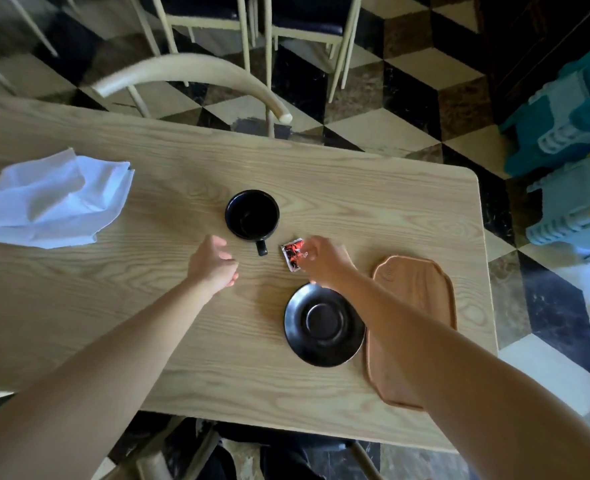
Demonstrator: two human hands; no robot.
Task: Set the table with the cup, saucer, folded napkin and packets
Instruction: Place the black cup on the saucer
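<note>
Packet (292,254), just right of cup (252,213), far side of saucer (324,324), pinched by right hand (321,261); left hand (214,265) empty, loosely spread; risk: thin pinch slipping, forearm nudging saucer.

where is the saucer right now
Head view: the saucer lies right of centre on the table, just left of the wooden tray, nearer than the cup.

Right hand (321,263) pinches packet (292,254) beside cup (252,213); saucer (324,325) near.

Black cup (252,214) and saucer (324,325), white napkin (53,200), red-black packet (292,253).
</note>
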